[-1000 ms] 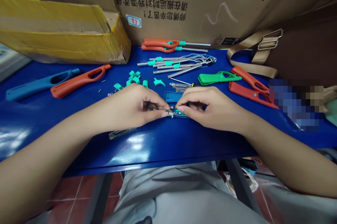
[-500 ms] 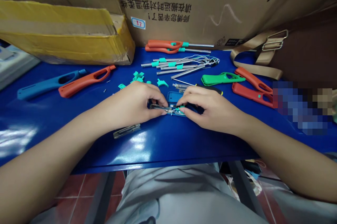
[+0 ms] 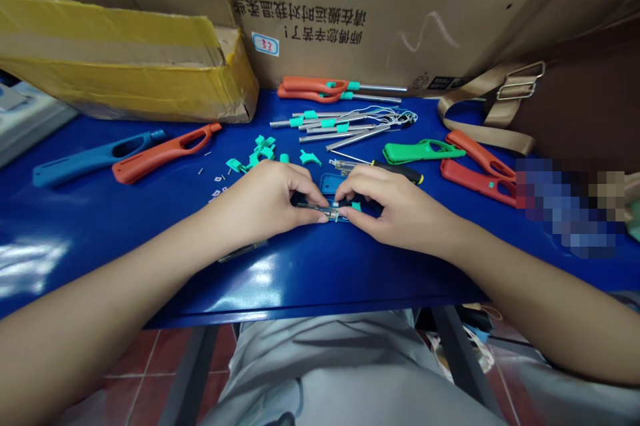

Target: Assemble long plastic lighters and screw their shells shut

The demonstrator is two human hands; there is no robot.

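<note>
My left hand (image 3: 267,203) and my right hand (image 3: 390,203) meet at the middle of the blue table (image 3: 310,273). Both pinch a thin clear and metal lighter insert (image 3: 325,211) with a teal piece at its right end. It lies over a blue lighter shell (image 3: 331,184), partly hidden by my fingers. A second clear insert (image 3: 240,251) pokes out from under my left wrist. Loose teal trigger pieces (image 3: 260,149) lie just beyond my left hand.
Blue (image 3: 90,158) and orange (image 3: 160,154) lighter shells lie at the left, green (image 3: 423,150) and red (image 3: 475,166) ones at the right. Metal tubes with wires (image 3: 345,125) and assembled orange lighters (image 3: 330,87) sit behind. Cardboard boxes (image 3: 125,66) and a brown bag (image 3: 575,99) line the back.
Both hands have shifted slightly away from me with the insert. My left wrist now covers more of the second clear insert.
</note>
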